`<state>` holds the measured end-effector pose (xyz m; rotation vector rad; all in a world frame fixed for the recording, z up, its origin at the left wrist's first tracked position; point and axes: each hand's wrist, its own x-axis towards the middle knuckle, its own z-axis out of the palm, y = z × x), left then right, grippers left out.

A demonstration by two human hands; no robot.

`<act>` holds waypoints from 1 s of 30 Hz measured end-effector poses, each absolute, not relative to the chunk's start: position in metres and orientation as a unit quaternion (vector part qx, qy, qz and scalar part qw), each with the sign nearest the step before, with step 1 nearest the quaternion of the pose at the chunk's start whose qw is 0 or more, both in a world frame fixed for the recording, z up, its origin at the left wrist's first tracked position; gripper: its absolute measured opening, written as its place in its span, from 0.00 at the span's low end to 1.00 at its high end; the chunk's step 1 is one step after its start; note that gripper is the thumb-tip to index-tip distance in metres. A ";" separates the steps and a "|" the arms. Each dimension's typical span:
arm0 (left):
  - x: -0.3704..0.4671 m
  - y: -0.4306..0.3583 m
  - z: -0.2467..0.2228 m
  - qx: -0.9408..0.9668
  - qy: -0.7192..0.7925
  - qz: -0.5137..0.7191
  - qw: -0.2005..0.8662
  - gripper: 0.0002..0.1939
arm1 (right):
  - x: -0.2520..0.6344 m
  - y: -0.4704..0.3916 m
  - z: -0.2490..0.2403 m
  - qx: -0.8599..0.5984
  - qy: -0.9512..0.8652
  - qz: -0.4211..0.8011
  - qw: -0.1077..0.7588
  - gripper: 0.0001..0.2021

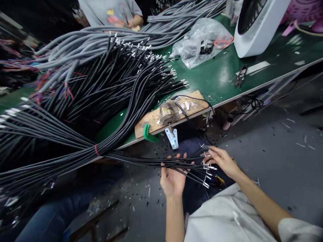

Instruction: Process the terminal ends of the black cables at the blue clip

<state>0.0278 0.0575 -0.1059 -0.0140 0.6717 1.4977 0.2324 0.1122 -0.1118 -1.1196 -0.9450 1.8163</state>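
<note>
A bundle of thin black cables point(141, 160) reaches past the bench edge, with a red tie point(96, 150) around it. My left hand point(174, 178) is palm up beneath the loose part, its thumb and fingers curled around several cables. Their stripped, whitish ends point(207, 168) fan out to the right of it. At those ends is my right hand point(223, 163), its fingertips drawn together on a cable end; the exact grip is partly hidden. Above my left hand, a light blue clothespin point(173, 138) is fixed to the shaft of a small motor point(168, 112).
The motor sits on a wooden board point(148, 123) with a green clip point(149, 133). Black and grey cables point(83, 43) pile up on the green bench point(217, 75). A plastic bag point(199, 40), snips point(241, 75) and a white fan point(262, 30) are rightward. Another person point(111, 15) is across the bench.
</note>
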 end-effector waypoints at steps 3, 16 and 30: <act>0.032 0.055 -0.101 -0.009 0.308 0.664 0.681 0.18 | 0.240 0.105 -0.098 -0.424 -0.356 0.715 0.427 0.18; 0.032 0.057 -0.099 -0.006 0.315 0.656 0.686 0.21 | 0.243 0.101 -0.086 -0.415 -0.373 0.700 0.446 0.14; 0.009 0.062 -0.141 -0.030 0.350 0.680 0.644 0.22 | 0.256 0.111 -0.120 -0.515 -0.576 0.528 0.353 0.17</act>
